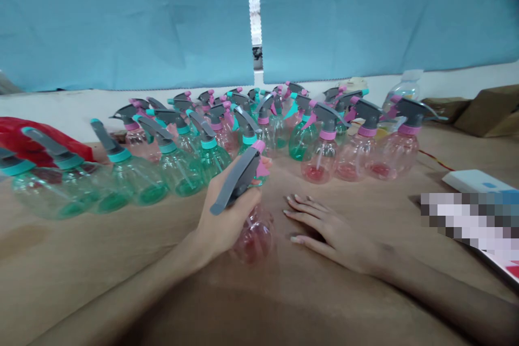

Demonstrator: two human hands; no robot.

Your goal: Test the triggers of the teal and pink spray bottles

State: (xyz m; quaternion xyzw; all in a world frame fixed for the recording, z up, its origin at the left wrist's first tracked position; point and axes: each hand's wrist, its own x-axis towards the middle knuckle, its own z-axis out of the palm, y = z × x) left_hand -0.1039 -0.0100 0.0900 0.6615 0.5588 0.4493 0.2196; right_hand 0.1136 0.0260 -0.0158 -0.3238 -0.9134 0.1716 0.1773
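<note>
A: What is sitting at the far left?

B: A red bag [24, 140], then green spray bottles [133, 181] crowding the bench [121, 259], heads already fitted (count unclear).

A: The hands?

B: The left hand [227, 221] is gripping a pink spray bottle [253, 238] at bench centre, fingers clamped round its neck. The right hand [324, 224] is lying flat just beside it, fingers stretched out, holding nothing.

A: Progress?

B: My judgement: most are looking finished, with pink bottles [357, 157] standing capped behind; this one is in hand.

A: Surroundings?

B: A white box [474, 181] is sitting at right; a blue curtain [121, 21] is hanging behind.
</note>
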